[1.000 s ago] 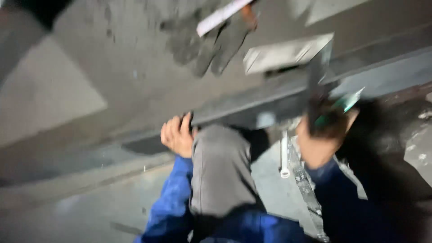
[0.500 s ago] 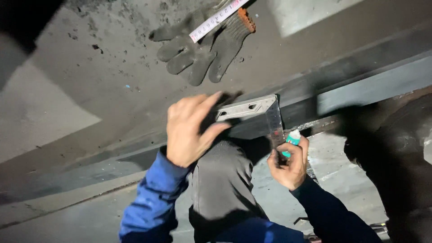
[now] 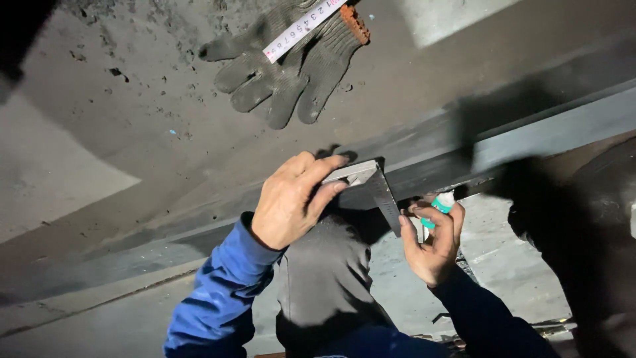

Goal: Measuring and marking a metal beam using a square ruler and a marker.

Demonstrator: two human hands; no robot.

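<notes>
A worker in blue sleeves held a metal try square (image 3: 366, 180) against the edge of a long grey steel plate (image 3: 152, 159), seen from a head-worn camera. The left hand (image 3: 291, 202) lay flat on the square's stock, fingers pressed together over it and pinning it to the plate's top face. The square's blade dropped down and toward the worker over the plate's edge, its long axis running crosswise to the edge. The right hand (image 3: 434, 242) sat just right of that blade, fingers closed around a white-and-teal marker (image 3: 438, 207) whose tip pointed up toward the blade's side; whether the tip touched metal could not be told. The right hand was thus the nearer to the blade, the left to the stock. A pair of grey work gloves (image 3: 285, 63) with a white ruler (image 3: 301, 30) across them lay well apart, farther up the plate.
</notes>
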